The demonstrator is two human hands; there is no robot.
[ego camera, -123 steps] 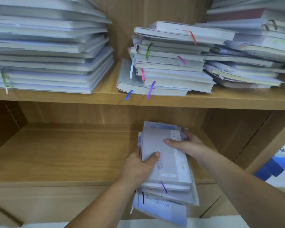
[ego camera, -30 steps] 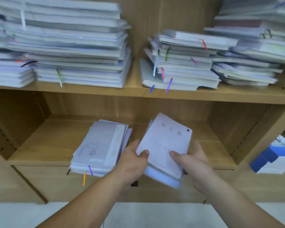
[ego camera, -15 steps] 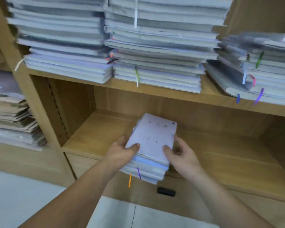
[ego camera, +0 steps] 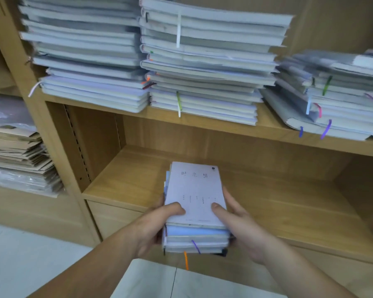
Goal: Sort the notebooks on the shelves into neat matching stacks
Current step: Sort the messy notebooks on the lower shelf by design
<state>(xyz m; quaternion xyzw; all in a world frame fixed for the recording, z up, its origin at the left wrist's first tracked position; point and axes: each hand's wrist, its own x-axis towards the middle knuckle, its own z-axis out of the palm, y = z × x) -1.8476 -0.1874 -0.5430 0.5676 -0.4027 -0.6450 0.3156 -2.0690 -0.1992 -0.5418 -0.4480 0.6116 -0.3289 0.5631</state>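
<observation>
Whereas a second ago the white-covered notebook (ego camera: 194, 190) was being held apart from the small pile on the lower shelf (ego camera: 289, 201), it is now lying on top of that pile, so the two lots are forming one stack (ego camera: 197, 238). The left hand (ego camera: 153, 229) is gripping the stack's left side, thumb pressing on the top cover and fingers hidden behind it. The right hand (ego camera: 241, 231) is mirroring it on the right side. The stack is sitting at the front edge of the lower shelf, partly overhanging it; whether it is resting there or being lifted I cannot tell. Its edges are lining up fairly squarely, an orange ribbon (ego camera: 185, 260) dangling from the near end. One matching set is probably gathered, while the leaning piles (ego camera: 332, 93) on the upper shelf (ego camera: 202, 122) are looking unsorted.
</observation>
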